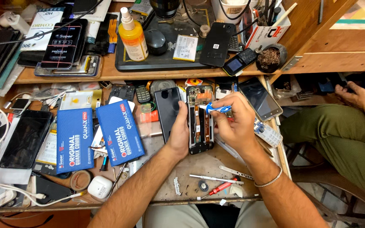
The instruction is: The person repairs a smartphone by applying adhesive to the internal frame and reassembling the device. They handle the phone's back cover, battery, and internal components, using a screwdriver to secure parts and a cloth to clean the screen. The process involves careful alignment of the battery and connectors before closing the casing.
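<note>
An opened phone (200, 120), its back cover off and its inner boards showing, lies upright on the wooden bench. My left hand (180, 134) steadies the phone's left edge, thumb beside it. My right hand (232, 122) pinches a small blue and white glue tube (215, 109) whose tip points at the upper part of the opened phone. A dark phone back cover (167, 107) lies just to the left, partly under my left hand.
Two blue flat boxes (74, 139) (119, 131) lie to the left, beside a black screen panel (25, 139). A red screwdriver (217, 188), metal tweezers (235, 172) and a white earbud case (99, 186) sit near the front edge. Another person's hand (355, 96) and leg are at right.
</note>
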